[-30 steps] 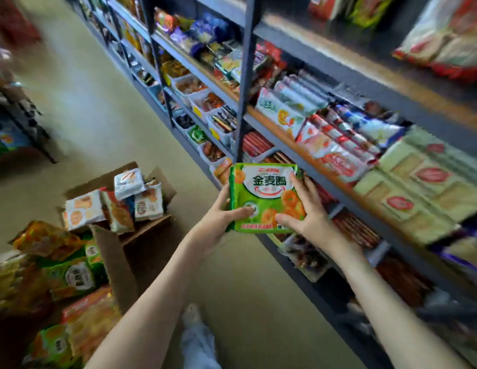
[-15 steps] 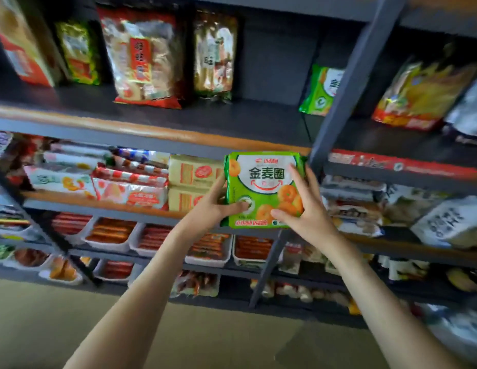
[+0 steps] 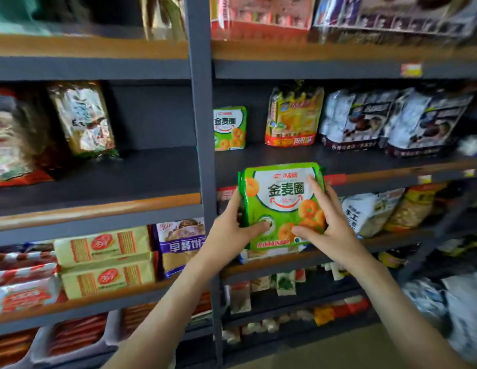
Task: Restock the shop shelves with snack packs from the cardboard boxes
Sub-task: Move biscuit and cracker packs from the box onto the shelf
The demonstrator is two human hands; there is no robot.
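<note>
Green snack pack (image 3: 284, 198) in grip of left hand (image 3: 229, 233) and right hand (image 3: 331, 226); matching pack (image 3: 229, 128) on dark shelf (image 3: 285, 159).

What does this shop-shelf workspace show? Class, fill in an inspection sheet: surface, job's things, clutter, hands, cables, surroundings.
Surface: dark shelf with an orange front edge, bare at its front.
Job's things: green snack pack held upright before the shelf edge; matching green pack standing at the shelf's back, beside the post.
Clutter: yellow bag and dark-and-white bags on the same shelf; yellow biscuit packs stacked lower left.
Hands: left hand grips the pack's left edge, right hand its right side.
Cables: nothing seen.
Surroundings: grey upright post between bays; floor below; no cardboard boxes in view.
</note>
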